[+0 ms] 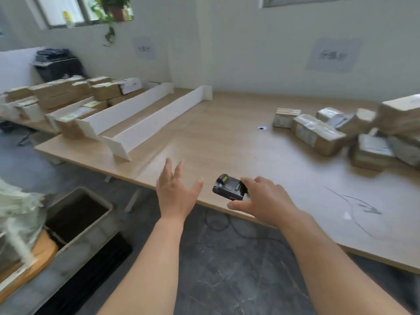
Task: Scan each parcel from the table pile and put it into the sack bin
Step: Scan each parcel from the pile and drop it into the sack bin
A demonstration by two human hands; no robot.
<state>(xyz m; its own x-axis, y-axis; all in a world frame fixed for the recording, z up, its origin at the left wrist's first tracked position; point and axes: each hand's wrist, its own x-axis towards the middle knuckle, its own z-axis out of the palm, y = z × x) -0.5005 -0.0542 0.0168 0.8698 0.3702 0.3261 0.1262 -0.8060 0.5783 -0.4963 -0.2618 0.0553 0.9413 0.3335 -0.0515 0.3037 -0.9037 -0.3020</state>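
Note:
My right hand grips a small black handheld scanner over the near edge of the wooden table. My left hand is held out beside it with fingers spread and holds nothing. The pile of brown taped parcels lies on the table at the right, well beyond both hands. A grey bin stands on the floor at the lower left, and a white sack bulges beside it at the frame edge.
White dividers form lanes on the table's left half, with more brown parcels stacked behind them. A black printer sits at the far left wall. Cables run under the table on the dark floor.

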